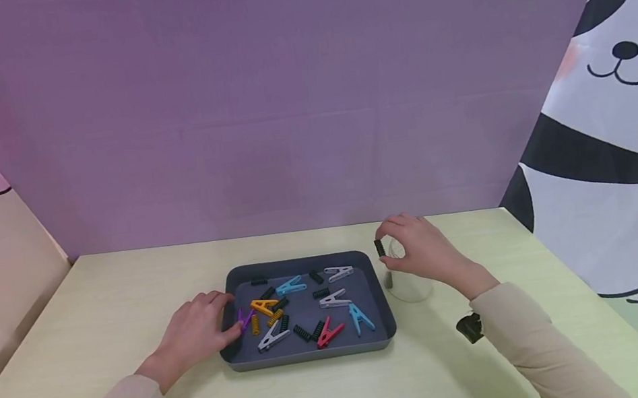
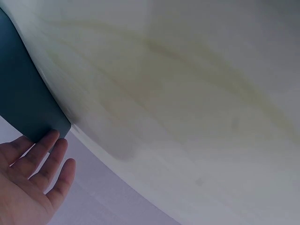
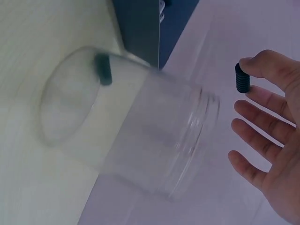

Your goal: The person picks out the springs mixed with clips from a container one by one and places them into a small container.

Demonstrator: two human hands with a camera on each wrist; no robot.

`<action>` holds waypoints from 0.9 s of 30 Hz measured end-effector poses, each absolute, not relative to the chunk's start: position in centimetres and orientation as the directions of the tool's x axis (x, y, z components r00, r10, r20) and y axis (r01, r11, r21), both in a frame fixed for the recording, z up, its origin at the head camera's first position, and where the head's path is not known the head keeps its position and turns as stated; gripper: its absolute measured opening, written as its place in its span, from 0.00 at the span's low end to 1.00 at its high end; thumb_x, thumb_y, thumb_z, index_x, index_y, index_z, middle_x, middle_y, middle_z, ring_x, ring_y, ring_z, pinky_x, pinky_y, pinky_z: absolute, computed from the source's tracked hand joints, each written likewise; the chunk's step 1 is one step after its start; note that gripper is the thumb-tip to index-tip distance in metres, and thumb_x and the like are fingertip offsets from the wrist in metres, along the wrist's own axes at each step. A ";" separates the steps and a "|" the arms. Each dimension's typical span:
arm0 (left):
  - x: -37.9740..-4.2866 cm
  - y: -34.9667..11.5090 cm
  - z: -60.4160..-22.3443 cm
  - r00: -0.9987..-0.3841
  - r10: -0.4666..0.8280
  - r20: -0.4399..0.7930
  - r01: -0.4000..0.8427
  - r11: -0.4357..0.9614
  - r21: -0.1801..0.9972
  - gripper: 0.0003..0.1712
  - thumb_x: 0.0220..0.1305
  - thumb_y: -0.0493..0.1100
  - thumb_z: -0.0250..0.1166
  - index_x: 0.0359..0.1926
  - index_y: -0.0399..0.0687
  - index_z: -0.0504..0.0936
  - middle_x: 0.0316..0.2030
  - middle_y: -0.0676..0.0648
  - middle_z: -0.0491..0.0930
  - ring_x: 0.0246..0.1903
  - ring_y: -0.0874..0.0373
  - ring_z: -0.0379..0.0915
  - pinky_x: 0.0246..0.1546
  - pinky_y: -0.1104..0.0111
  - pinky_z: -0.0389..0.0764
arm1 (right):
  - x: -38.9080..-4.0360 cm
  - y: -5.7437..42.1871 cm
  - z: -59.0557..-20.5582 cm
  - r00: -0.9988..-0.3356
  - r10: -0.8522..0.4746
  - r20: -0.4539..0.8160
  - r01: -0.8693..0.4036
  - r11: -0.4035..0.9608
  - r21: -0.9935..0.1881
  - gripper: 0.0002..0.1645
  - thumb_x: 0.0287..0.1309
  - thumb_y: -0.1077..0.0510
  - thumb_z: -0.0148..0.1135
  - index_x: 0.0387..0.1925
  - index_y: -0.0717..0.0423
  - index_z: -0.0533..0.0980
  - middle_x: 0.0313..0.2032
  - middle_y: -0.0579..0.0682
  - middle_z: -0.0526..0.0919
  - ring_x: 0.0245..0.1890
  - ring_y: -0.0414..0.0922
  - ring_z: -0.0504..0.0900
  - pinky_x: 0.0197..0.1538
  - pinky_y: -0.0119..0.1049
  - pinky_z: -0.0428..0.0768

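My right hand pinches a small black spring between thumb and index finger; the other fingers are spread. The spring is near the mouth of a clear jar, outside it. Another dark spring lies inside, by the jar's bottom. At the left end of a grey tray, my left hand has fingers extended over the rim, beside a purple clip. In the left wrist view its fingers touch the tray's outer wall; the thumb is hidden there.
Inside the tray are several black springs, yellow springs, and clips in blue, white, orange and red. The jar stands right of the tray. A purple cloth hangs behind the table.
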State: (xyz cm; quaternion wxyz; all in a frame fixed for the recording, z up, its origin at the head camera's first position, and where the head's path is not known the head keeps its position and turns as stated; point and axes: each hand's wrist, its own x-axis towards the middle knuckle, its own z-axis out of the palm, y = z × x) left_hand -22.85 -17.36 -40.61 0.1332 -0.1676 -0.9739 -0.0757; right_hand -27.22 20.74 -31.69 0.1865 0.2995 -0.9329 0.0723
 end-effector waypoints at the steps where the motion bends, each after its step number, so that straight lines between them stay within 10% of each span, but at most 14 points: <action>1: -22.8 -17.4 -40.6 -0.909 0.306 0.284 0.346 0.933 0.103 0.30 0.49 0.59 0.65 0.47 0.43 0.78 0.46 0.41 0.79 0.44 0.48 0.75 0.43 0.56 0.78 | -27.4 21.1 -31.7 -0.754 -0.525 0.396 -0.582 0.812 -0.032 0.20 0.43 0.53 0.68 0.40 0.54 0.76 0.41 0.48 0.79 0.45 0.49 0.75 0.44 0.47 0.73; 27: -22.5 -17.3 -40.3 -0.915 0.301 0.270 0.336 0.937 0.096 0.30 0.49 0.59 0.64 0.47 0.43 0.78 0.46 0.42 0.79 0.45 0.47 0.75 0.44 0.55 0.78 | -28.7 24.9 -33.5 -0.861 -0.376 0.343 -0.454 0.872 -0.184 0.19 0.45 0.55 0.69 0.40 0.59 0.76 0.41 0.55 0.79 0.44 0.53 0.75 0.45 0.51 0.74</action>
